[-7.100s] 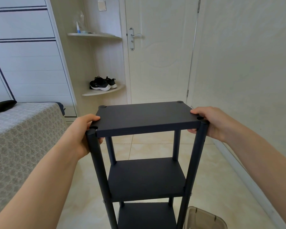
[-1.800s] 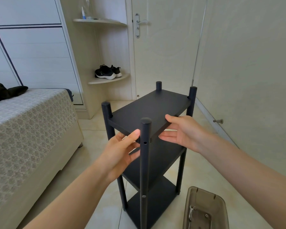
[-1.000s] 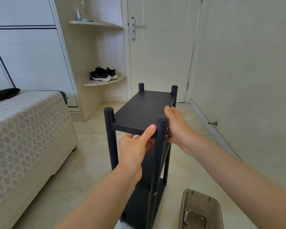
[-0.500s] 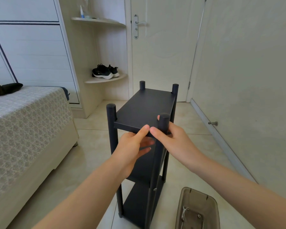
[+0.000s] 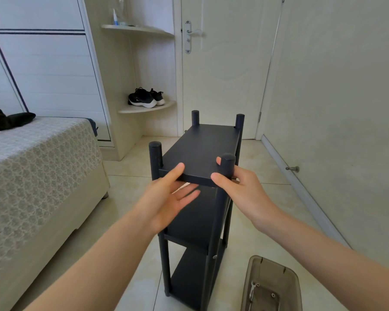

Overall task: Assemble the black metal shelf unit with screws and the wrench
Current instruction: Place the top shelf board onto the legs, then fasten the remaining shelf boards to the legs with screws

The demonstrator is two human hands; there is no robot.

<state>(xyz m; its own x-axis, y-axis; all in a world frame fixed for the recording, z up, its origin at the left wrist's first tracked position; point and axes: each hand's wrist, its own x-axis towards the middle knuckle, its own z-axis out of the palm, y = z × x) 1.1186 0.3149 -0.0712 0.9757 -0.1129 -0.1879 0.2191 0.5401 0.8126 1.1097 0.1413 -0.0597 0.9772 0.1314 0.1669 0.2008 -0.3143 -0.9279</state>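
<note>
Right hand (image 5: 240,189) curls round the near-right post (image 5: 227,167) of the black shelf unit (image 5: 195,221), upright on the tiled floor (image 5: 126,187), top panel (image 5: 200,149) running toward the door (image 5: 222,75); left hand (image 5: 164,198), fingers straight, thumbs its near edge.

My bedroom at home, bed (image 5: 38,167) beside me, wardrobe (image 5: 45,63), sneakers (image 5: 145,98) on corner shelf (image 5: 148,108), door (image 5: 225,63), tiled floor (image 5: 126,167).
</note>
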